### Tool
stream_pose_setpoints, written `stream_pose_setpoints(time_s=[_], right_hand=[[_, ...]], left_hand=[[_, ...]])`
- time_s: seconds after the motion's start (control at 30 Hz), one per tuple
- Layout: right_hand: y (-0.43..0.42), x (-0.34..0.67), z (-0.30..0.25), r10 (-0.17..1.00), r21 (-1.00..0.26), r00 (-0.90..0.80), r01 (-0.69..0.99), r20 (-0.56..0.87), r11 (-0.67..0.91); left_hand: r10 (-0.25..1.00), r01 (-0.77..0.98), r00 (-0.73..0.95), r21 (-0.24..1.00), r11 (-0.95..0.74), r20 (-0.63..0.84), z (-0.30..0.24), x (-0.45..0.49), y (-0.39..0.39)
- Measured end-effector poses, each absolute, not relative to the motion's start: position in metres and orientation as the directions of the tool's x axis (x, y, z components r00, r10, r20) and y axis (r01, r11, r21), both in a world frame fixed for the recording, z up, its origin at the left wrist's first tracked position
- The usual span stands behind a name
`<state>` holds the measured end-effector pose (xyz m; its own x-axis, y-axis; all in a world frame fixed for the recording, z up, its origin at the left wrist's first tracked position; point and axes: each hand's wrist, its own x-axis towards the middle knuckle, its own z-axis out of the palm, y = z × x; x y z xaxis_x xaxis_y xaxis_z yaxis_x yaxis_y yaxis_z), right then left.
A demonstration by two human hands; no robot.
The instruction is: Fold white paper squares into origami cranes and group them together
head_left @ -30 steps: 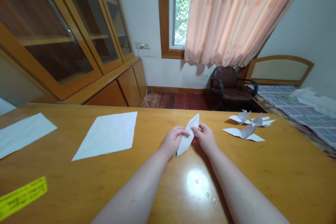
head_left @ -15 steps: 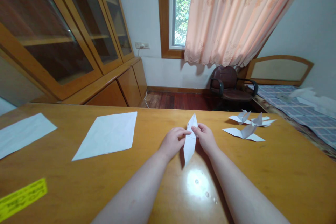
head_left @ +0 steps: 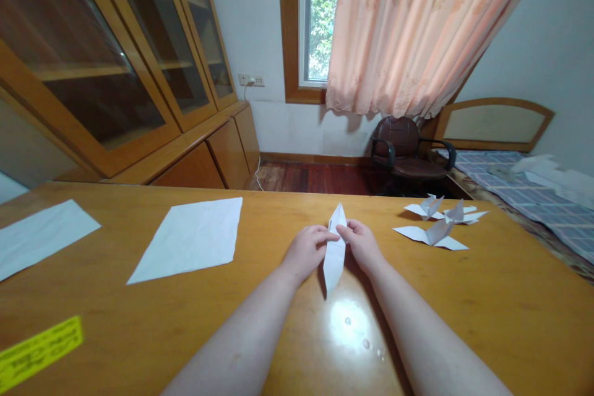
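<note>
Between my hands is a piece of folded white paper (head_left: 335, 258), long and narrow with a point at each end. My left hand (head_left: 306, 252) grips its left edge, fingertips lying over the upper face. From the right, my right hand (head_left: 363, 244) pinches the same paper with the thumb on top; the fingers behind it are hidden. The paper is held just over the wooden table (head_left: 288, 346), its lower tip towards me. To the right stand several folded paper cranes (head_left: 439, 234) with spread wings.
Flat white sheets lie to the left, one diamond-like sheet (head_left: 195, 235) and another sheet (head_left: 41, 235) cut off by the view's edge. A yellow label (head_left: 41, 349) with writing is at the lower left. Beyond the table are a glass-door cabinet (head_left: 195, 117), an armchair (head_left: 403, 145) and a bed (head_left: 492, 167).
The folded paper has turned slightly, its far tip shifting a little left and its near tip a little lower. Both hands keep hold of it in nearly the same place.
</note>
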<state>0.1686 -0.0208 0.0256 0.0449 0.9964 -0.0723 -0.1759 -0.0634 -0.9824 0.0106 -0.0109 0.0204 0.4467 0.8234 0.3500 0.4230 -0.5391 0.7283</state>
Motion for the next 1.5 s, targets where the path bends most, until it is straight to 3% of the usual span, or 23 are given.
stream_pose_setpoints(time_s=[0.27,0.87,1.5], right_hand=[[-0.018,0.171,0.019,0.993,-0.984,0.067,-0.156,-0.095,-0.083],[-0.019,0.165,0.024,0.998,-0.979,-0.016,-0.192,-0.068,-0.070],[-0.019,0.166,0.021,0.997,-0.985,0.014,-0.156,-0.076,-0.073]], left_hand=[[0.828,0.339,0.440,0.789,-0.512,0.348,0.022,0.011,-0.011],[0.912,0.396,0.326,0.840,-0.370,0.248,0.025,0.014,-0.012],[0.953,0.367,0.261,0.897,-0.248,0.156,0.019,0.016,-0.010]])
